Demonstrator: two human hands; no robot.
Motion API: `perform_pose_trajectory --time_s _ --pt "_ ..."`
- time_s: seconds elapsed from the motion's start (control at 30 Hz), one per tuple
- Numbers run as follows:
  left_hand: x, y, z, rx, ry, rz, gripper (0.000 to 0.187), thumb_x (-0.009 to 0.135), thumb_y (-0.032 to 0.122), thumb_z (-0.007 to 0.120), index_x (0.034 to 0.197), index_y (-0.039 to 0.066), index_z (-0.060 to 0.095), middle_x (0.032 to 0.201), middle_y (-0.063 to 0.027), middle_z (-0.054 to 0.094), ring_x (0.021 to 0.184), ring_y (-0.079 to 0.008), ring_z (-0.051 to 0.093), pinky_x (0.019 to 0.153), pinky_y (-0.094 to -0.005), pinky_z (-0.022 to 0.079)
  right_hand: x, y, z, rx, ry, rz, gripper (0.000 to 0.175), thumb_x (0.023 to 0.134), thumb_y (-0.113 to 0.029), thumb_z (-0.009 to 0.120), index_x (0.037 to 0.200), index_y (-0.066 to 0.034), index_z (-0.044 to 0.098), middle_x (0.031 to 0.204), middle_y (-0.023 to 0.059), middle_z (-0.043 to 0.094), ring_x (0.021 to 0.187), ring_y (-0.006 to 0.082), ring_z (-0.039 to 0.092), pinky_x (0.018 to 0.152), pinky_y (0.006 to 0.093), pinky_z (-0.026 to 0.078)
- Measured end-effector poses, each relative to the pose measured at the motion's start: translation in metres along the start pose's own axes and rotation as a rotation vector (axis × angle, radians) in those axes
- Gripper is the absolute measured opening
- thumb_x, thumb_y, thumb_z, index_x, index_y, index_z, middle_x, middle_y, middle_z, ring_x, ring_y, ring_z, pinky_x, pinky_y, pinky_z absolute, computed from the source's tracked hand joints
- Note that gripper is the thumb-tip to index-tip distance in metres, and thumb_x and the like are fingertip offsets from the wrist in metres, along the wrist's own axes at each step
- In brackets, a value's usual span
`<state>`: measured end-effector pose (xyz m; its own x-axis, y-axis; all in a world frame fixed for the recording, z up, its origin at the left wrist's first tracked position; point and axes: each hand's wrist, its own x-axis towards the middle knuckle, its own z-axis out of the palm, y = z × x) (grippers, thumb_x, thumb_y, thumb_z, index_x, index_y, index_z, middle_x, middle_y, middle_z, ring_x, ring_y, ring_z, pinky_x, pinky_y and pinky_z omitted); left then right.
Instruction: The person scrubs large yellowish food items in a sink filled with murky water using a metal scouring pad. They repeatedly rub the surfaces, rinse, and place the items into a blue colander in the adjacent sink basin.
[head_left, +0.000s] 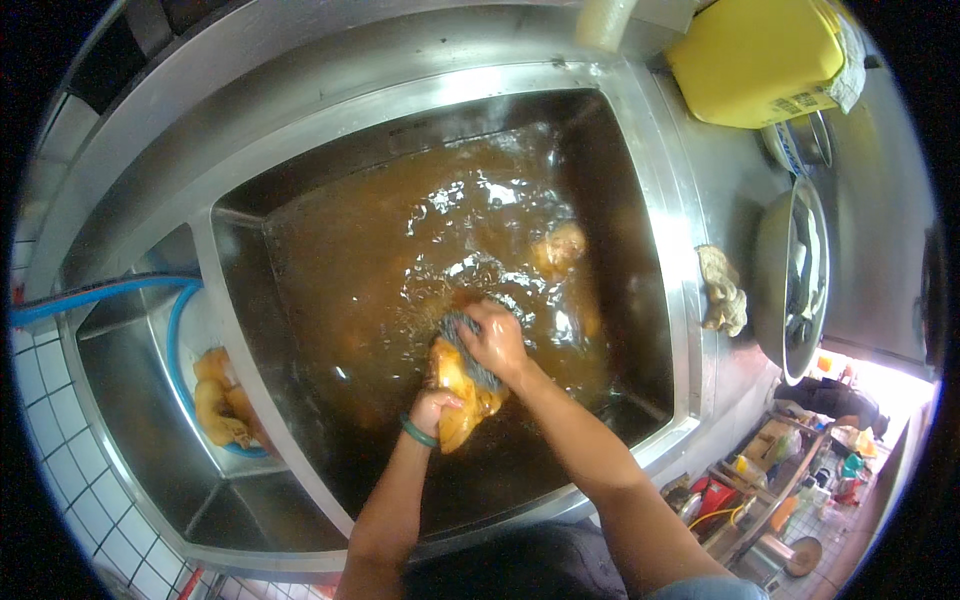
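Observation:
Over the brown water of a stainless steel sink (241, 315), my left hand (436, 412) grips a wet piece of yellow-skinned meat (452, 371), possibly a pig's trotter. A green band circles that wrist. My right hand (495, 336) holds a grey wire scouring pad (480, 373) against the meat's upper side; the hand hides part of the pad. Ripples and glare break the water just beyond. Another pale piece of meat (561, 249) sits partly submerged towards the right wall, its lower part hard to make out.
Left of the divider, a blue-rimmed basin (182, 360) holds several meat pieces (217, 401). A blue hose (105, 294) crosses there. On the right counter are a crumpled cloth (722, 291), a steel bowl (772, 277) and a yellow plastic jug (757, 64). A cluttered shelf (772, 502) stands lower right.

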<state>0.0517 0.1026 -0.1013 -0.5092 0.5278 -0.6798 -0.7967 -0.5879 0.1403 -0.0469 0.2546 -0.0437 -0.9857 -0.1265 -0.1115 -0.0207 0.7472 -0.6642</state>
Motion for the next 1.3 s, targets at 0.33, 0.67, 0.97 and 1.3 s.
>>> perform_pose_trajectory --time_s 0.33,0.67,0.97,1.3 --pt "0.022 -0.026 -0.045 0.370 -0.011 0.005 0.017 0.069 0.005 0.055 0.078 -0.004 0.066 0.079 -0.0127 0.066 0.076 -0.0201 0.063 0.077 -0.0325 0.049 -0.004 -0.014 -0.019 -0.068 -0.104 -0.164 0.022 0.066 -0.011 0.068 0.087 -0.0055 0.062 0.079 0.0117 0.056 0.079 0.0292 0.058 0.065 0.0407 0.050" --pt "-0.001 -0.001 -0.020 0.130 0.005 -0.083 0.029 0.066 0.003 0.054 0.092 -0.006 0.062 0.095 -0.0124 0.064 0.088 -0.0214 0.060 0.084 -0.0344 0.046 -0.005 -0.005 -0.013 0.012 -0.143 -0.307 0.022 0.066 -0.011 0.070 0.084 -0.0037 0.062 0.080 0.0140 0.060 0.078 0.0317 0.060 0.068 0.0405 0.051" --pt "-0.005 0.003 -0.015 -0.163 -0.179 -0.178 0.034 0.065 0.005 0.051 0.097 -0.005 0.061 0.095 -0.0135 0.064 0.090 -0.0227 0.060 0.083 -0.0337 0.047 -0.010 -0.001 -0.025 0.136 -0.063 -0.445 0.017 0.071 -0.015 0.066 0.084 -0.0055 0.061 0.086 0.0154 0.061 0.082 0.0288 0.061 0.073 0.0430 0.051" --pt "-0.007 0.000 -0.024 0.068 -0.107 0.048 0.065 0.068 0.008 0.059 0.129 -0.001 0.041 0.120 -0.0149 0.054 0.111 -0.0252 0.052 0.098 -0.0381 0.039 0.015 0.048 -0.015 0.865 -0.200 0.731 0.053 0.084 -0.041 0.059 0.121 -0.0052 0.052 0.124 0.0173 0.052 0.114 0.0306 0.049 0.096 0.0444 0.039"
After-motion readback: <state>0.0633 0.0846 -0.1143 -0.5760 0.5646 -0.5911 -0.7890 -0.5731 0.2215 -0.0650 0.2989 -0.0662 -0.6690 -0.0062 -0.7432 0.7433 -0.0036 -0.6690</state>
